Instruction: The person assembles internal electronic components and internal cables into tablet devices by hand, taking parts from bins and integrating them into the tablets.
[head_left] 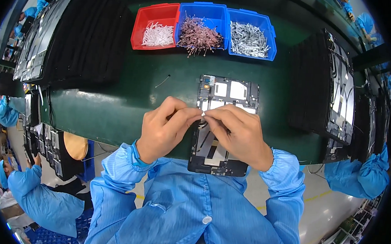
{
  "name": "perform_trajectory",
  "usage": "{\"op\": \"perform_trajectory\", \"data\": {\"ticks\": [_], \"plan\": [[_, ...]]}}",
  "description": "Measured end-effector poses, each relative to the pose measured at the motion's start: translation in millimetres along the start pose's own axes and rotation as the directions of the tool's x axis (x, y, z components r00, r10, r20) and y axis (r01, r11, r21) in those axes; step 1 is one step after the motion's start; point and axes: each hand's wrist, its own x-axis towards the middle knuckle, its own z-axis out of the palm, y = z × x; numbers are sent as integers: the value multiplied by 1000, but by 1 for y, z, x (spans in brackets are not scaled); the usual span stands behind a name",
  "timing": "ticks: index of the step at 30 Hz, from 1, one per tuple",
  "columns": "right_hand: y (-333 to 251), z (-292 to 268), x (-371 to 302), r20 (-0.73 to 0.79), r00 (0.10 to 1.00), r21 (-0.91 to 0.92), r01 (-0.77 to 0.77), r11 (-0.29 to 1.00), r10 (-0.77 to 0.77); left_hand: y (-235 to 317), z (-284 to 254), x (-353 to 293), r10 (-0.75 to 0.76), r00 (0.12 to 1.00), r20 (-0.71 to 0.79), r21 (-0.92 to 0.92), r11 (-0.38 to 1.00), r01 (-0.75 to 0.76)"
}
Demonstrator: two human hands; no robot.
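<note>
My left hand (167,125) and my right hand (239,132) meet fingertip to fingertip, both closed in a pinch. Between them sits a small white piece (203,114), too small to tell its kind. Below the fingers lies an opened tablet-like device (222,166), dark-framed with white and silver parts inside, lengthwise on the green bench with its near end at the edge. My right hand covers part of its middle. A short thin wire with a dark tip (163,81) rests alone on the bench, beyond my left hand.
At the back stand a red bin (155,12) of white strips, a blue bin (203,9) of pinkish-brown wired parts, and a blue bin (251,18) of silvery pieces. Tall stacks of similar devices rise at left (88,39) and right (314,84). Co-workers in blue (43,193) sit around.
</note>
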Motion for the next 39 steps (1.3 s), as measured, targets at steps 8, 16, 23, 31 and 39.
{"op": "perform_trajectory", "data": {"ticks": [8,16,23,31,39], "plan": [[2,7,-6,-24,969,335,-226,915,248,4,22,-14,-516,823,238,-792,387,472],[-3,9,-9,-14,959,464,-244,851,283,3,32,-18,-517,790,331,-887,116,448],[1,12,-11,-72,968,472,-180,863,241,7,34,-15,-518,801,300,-870,197,453],[0,8,-13,-63,974,459,-164,873,216,9,35,-17,-492,847,200,-842,355,405],[-1,-1,-8,-12,976,350,-198,916,216,5,25,-14,-194,976,-103,-300,941,155]]}}
